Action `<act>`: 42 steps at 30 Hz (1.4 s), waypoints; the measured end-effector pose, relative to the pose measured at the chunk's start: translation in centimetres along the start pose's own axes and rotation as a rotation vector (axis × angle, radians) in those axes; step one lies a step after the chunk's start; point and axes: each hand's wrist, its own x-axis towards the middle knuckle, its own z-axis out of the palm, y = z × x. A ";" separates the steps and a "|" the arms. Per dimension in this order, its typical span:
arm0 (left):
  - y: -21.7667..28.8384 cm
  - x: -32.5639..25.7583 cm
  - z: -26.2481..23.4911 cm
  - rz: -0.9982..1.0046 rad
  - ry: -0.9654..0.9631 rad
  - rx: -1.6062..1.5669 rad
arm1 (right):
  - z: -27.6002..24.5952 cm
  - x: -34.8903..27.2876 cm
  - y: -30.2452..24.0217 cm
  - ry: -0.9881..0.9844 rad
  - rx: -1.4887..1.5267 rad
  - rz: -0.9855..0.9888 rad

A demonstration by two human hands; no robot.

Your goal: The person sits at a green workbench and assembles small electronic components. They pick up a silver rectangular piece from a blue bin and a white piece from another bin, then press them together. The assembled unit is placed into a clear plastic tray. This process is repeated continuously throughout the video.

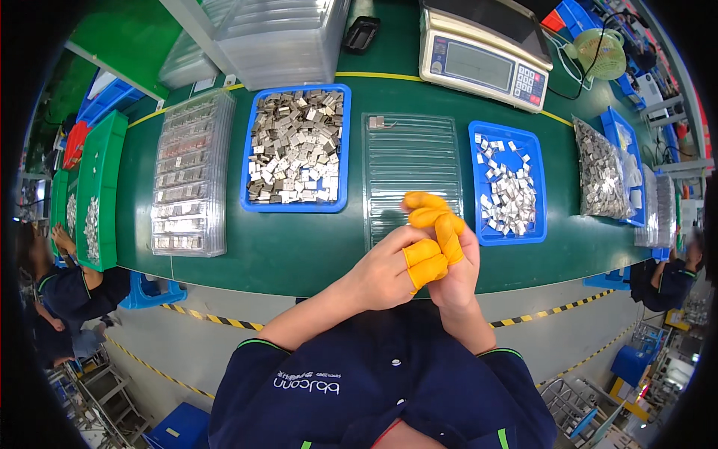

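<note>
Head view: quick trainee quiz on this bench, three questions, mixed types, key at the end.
1. What lies between the left blue tray and the right blue tray flanking the work spot?
A) a green bin
B) a clear ribbed tray
C) a small fan

2. True or false: the left blue tray is less full than the right blue tray.

3. Fill in: the left hand and right hand both wear ____-coloured finger covers.

Key: 1 B; 2 false, the left one holds the bigger pile; 3 yellow-orange.
</note>
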 end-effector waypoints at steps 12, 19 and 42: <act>-1.5 -0.2 -2.1 -0.202 0.047 0.150 | -0.3 2.1 1.1 0.173 -0.510 -0.251; -0.7 0.2 -2.9 -0.361 -0.044 0.307 | 0.2 2.2 1.3 0.172 -1.016 -0.333; -2.0 -1.2 -0.4 -0.312 -0.034 0.342 | -0.9 2.6 1.7 0.318 -0.944 -0.293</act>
